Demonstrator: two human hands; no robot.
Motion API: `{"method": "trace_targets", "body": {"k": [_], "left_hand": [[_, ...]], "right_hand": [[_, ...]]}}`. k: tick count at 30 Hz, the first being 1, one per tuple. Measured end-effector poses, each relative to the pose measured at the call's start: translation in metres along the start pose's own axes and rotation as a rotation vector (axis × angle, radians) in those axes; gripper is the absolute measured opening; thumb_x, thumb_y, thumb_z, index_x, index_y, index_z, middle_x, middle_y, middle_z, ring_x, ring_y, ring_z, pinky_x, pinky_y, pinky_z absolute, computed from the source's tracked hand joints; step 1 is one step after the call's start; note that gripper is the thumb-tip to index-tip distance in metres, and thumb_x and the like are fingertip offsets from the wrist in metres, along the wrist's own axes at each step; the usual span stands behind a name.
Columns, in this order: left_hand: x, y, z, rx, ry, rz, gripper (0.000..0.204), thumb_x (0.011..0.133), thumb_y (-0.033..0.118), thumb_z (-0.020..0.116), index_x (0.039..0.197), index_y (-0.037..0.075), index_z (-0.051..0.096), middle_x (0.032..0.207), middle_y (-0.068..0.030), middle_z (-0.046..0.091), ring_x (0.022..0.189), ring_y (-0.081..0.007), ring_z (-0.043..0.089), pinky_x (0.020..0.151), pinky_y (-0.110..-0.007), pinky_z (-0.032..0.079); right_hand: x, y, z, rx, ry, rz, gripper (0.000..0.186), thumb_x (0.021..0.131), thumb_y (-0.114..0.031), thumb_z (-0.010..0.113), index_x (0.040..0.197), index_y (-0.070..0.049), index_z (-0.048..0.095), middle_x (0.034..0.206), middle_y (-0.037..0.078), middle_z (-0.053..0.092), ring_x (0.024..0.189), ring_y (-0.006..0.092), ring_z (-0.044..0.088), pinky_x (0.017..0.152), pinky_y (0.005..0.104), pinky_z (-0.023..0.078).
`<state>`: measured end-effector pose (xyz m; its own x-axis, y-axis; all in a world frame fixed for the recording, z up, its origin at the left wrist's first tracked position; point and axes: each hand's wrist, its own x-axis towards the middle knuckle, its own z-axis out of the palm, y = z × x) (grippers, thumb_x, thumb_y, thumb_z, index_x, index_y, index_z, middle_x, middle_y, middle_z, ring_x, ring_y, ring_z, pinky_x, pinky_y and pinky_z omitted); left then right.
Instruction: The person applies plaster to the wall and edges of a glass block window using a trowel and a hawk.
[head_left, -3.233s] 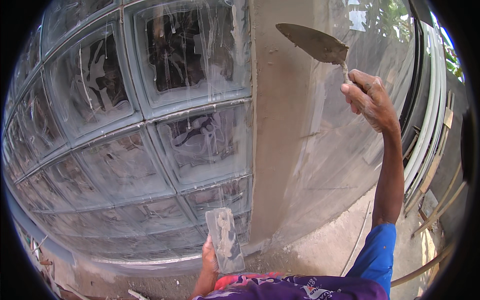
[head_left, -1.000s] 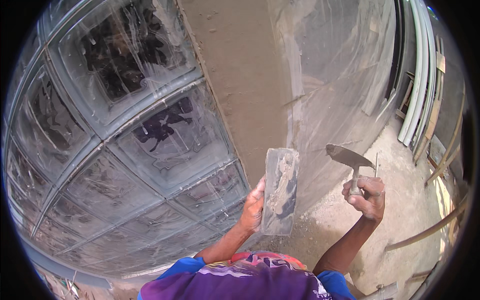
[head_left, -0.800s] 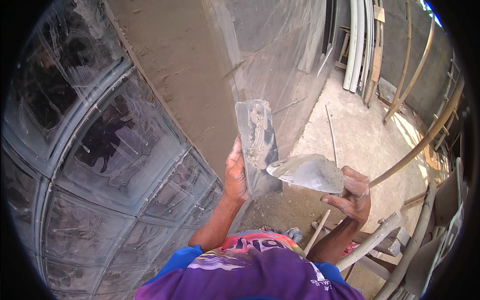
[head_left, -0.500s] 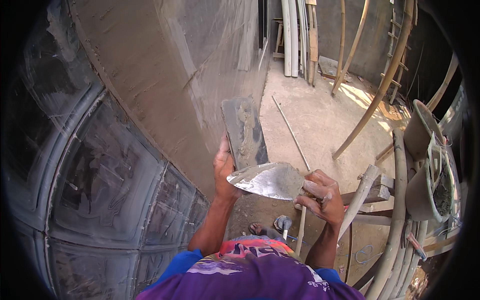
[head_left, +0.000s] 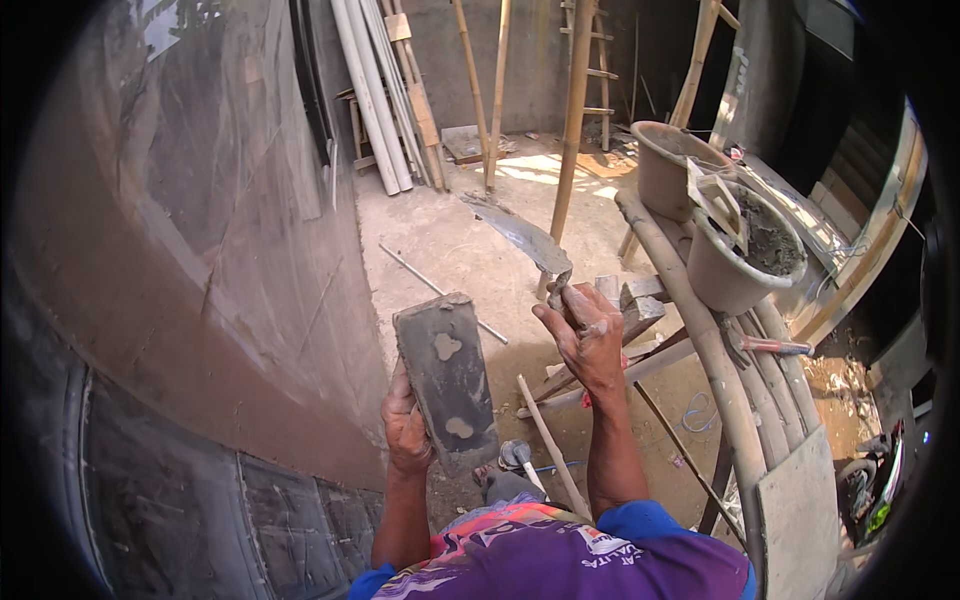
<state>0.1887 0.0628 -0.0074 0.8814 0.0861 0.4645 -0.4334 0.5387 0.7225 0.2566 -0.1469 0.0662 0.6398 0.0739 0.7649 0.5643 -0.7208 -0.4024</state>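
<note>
My left hand (head_left: 406, 425) grips a dark rectangular plastering float (head_left: 447, 370) by its hidden underside. The float's flat face is turned up, with two pale mortar patches and a grey smeared edge. Held out ahead and to the right, my right hand (head_left: 590, 335) is closed round the handle of a pointing trowel (head_left: 518, 238). Its blade, tilted and grey with mortar, points toward the far left, apart from the float. On the right, beyond my right hand, stands a bucket (head_left: 735, 268) of wet mortar with a pale handled tool lying across its rim.
A second bucket (head_left: 665, 165) stands behind the first on bamboo scaffold poles (head_left: 715, 370). A hammer (head_left: 770, 346) lies across the poles. The plastered wall (head_left: 210, 290) runs along my left. Upright bamboo poles (head_left: 575, 130) and white pipes (head_left: 372, 100) stand farther off.
My view has swung right toward the buckets. The trowel has moved off the float, forward and right. The mortar streak on the float's face is gone, leaving two small patches.
</note>
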Motion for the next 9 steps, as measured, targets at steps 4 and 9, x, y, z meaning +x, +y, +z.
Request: {"method": "trace_targets", "body": {"k": [4,9], "left_hand": [[0.042,-0.013,-0.004,-0.076,-0.022,0.082,0.053,0.089,0.014,0.045,0.134,-0.007,0.027,0.121,-0.0141,0.052,0.102,-0.0187,0.056,0.086,-0.028,0.047],[0.122,-0.038,0.012,-0.068,-0.118,0.082,0.058,0.091,0.021,0.047,0.137,-0.005,0.024,0.12,-0.0131,0.052,0.099,-0.0184,0.057,0.083,-0.028,0.048]], "right_hand": [[0.022,0.017,-0.058,-0.196,0.252,0.026,0.024,0.072,-0.016,0.073,0.082,0.0,0.059,0.072,0.012,0.056,0.065,0.0278,0.055,0.059,0.0373,0.043],[0.043,0.03,-0.139,-0.637,0.271,0.309,0.019,0.077,-0.019,0.068,0.086,-0.003,0.063,0.076,0.012,0.06,0.072,0.0278,0.058,0.063,0.0387,0.045]]}}
